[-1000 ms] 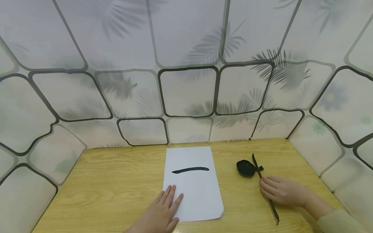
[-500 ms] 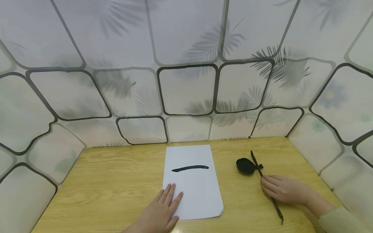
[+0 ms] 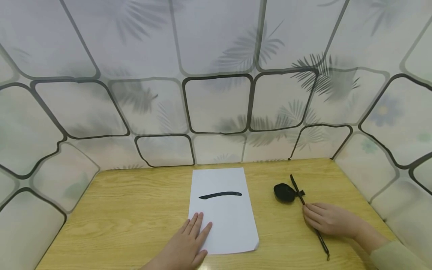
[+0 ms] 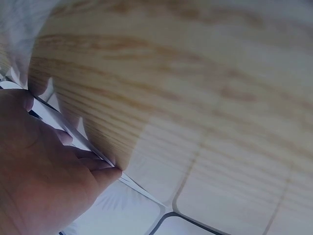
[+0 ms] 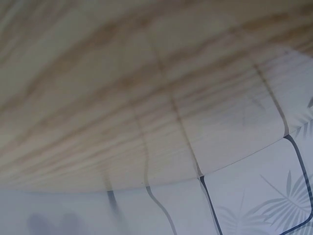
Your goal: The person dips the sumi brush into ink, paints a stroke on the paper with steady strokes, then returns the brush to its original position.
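My left hand (image 3: 187,242) lies with straight fingers on the lower left of a white sheet of paper (image 3: 227,221), which bears one black brushstroke (image 3: 220,195). To the right, my right hand (image 3: 329,219) holds a dark writing brush (image 3: 297,187) between thumb and fingers. A small loop hangs at the brush's near end, and its far end lies across the short handle of a small black ink dish (image 3: 284,192). In the left wrist view, the left hand (image 4: 54,156) touches the paper's edge. Neither the right hand nor the brush shows in the right wrist view.
The wood-grain table (image 3: 128,210) ends at a wall covering (image 3: 219,105) with tile outlines and leaf prints, which rises behind and at both sides. One lower corner of the paper curls up slightly.
The brush's near end has swung a little to the right, and my right hand has shifted slightly right with it. My left hand stays on the paper.
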The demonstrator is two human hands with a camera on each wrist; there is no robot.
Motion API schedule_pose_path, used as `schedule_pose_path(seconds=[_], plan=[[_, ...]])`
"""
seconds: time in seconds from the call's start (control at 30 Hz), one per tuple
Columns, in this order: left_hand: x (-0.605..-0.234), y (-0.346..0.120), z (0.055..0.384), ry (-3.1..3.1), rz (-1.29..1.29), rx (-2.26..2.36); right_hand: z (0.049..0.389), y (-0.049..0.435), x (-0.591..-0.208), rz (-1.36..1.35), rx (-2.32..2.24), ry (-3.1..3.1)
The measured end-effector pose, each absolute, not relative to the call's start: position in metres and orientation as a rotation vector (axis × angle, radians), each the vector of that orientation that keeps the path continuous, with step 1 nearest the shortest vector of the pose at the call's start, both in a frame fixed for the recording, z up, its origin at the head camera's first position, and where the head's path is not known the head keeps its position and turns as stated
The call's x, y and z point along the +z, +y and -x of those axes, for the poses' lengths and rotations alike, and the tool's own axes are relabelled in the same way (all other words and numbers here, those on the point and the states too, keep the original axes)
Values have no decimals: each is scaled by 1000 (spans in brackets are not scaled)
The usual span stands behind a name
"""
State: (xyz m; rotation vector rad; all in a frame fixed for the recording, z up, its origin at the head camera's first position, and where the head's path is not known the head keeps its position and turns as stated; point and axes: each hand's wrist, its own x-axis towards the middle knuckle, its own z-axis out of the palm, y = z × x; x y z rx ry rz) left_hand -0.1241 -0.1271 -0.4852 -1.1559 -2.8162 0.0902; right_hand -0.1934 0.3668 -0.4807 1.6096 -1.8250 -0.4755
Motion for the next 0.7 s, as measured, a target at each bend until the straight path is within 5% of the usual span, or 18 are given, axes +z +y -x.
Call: schedule_pose_path(seconds=[0.7], plan=[[-481, -127, 122, -2764, 1127, 96, 192, 365, -478, -1586, -447, -1832]])
